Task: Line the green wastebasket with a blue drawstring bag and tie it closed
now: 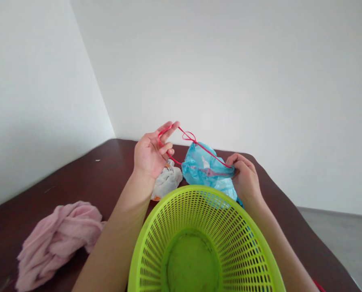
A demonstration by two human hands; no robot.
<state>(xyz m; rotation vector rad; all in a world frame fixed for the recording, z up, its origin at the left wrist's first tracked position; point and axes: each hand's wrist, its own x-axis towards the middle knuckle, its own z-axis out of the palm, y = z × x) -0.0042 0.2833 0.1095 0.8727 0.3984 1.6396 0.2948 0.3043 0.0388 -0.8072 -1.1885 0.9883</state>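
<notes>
A thin blue plastic bag [203,160] with a red drawstring [209,152] hangs between my hands, beyond the basket. My left hand [153,150] has its fingers spread apart, with a loop of the drawstring hooked around them. A small bow-like loop stands in the string near the bag's top. My right hand [243,172] pinches the bag's rim at its right end, the string running into the fingers. Nearest to me is a green perforated plastic basket [193,259], with nothing lying in it. Its rim hides the lower part of the bag.
On the dark brown table [114,170] a crumpled pink cloth [59,239] lies at the left. A crumpled white bag [168,180] with orange marks sits behind the basket, by my left wrist. White walls [199,69] border the table's back and left.
</notes>
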